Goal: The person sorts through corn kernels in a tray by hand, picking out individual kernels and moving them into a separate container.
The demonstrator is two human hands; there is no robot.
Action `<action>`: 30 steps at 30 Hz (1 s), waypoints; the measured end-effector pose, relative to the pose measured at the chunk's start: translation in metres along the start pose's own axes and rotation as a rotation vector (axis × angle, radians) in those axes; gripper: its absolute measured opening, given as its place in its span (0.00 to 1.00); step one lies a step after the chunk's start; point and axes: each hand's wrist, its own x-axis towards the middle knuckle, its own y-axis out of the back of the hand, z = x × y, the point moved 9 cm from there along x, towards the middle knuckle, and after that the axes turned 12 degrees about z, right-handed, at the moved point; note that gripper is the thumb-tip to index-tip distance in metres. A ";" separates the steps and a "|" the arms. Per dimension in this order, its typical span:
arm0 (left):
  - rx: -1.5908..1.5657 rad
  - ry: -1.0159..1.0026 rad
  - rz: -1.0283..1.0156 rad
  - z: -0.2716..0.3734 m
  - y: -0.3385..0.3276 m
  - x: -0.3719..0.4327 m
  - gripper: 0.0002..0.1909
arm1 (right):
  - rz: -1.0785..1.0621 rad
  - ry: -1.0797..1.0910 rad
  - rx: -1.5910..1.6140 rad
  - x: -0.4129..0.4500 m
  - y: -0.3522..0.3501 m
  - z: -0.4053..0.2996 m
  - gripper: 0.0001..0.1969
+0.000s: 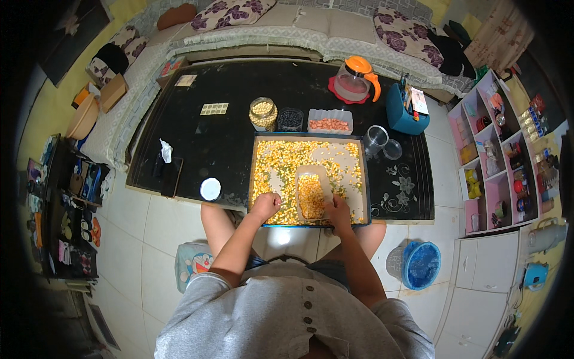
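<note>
A shallow rectangular tray point(366, 179) holds corn kernels point(287, 150) mixed with small green beans point(287, 172). My right hand point(338, 211) grips the right side of a clear plastic container point(324, 179) with many corn kernels in it, held over the tray. My left hand point(266, 207) is at the tray's front left, fingers curled; whether something small is between them is too small to tell. Behind the tray are a jar of pale beans point(263, 114), a container of black beans point(290, 120) and a white plastic container of reddish peanuts point(330, 122).
On the black table point(224, 148) stand a glass pitcher with orange lid point(356, 80), a teal organizer point(406, 110), an empty clear jar point(376, 137), a round lid point(392, 149), a white round lid point(210, 189) and a phone point(172, 177). A lined bin point(421, 264) is at right.
</note>
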 end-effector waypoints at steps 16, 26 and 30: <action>0.050 -0.160 0.015 0.015 0.000 -0.006 0.05 | 0.061 0.136 -0.083 0.006 0.002 0.003 0.08; 0.060 -0.112 -0.051 0.010 -0.013 -0.003 0.01 | 0.042 0.137 -0.070 0.006 0.002 0.002 0.08; 0.112 -0.127 -0.039 0.008 -0.012 -0.004 0.01 | 0.048 0.097 -0.016 0.000 0.003 -0.008 0.09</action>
